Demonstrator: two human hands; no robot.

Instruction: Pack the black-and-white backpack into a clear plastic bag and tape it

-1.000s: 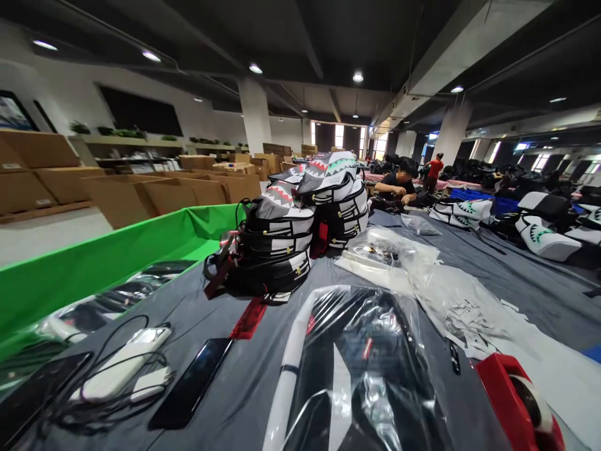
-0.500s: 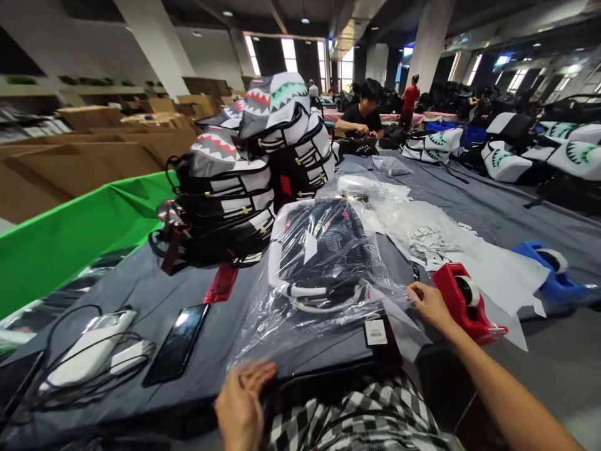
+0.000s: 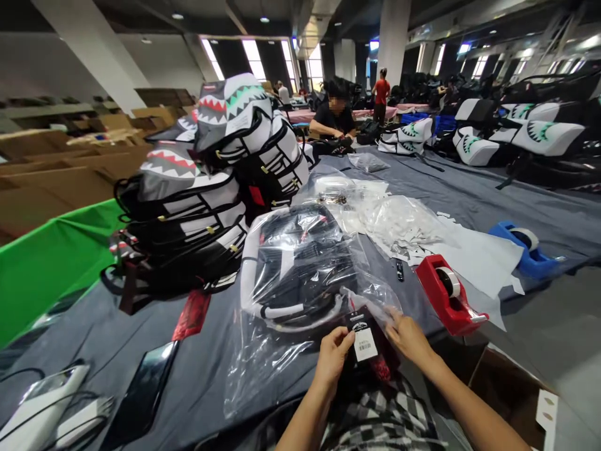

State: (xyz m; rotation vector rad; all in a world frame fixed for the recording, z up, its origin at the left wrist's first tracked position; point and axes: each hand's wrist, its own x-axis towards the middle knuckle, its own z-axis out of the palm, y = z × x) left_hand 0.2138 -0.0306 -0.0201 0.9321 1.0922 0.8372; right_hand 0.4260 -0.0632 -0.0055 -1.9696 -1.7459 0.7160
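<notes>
Clear plastic bag [image 3: 256, 373] holds black-and-white fabric backpack [image 3: 310, 266], long axis roughly near-far, bag's loose end near. Left hand [image 3: 332, 352] pinching black rectangular tag [image 3: 364, 341]; right hand [image 3: 409, 339] pinching bag edge.

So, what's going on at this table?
The person's left hand holds a black hang tag by its edge, while the right hand pinches the edge of a clear plastic bag. A backpack lies inside the bag. Farther left, more backpacks stand piled up; a red tape dispenser sits to the right.
</notes>
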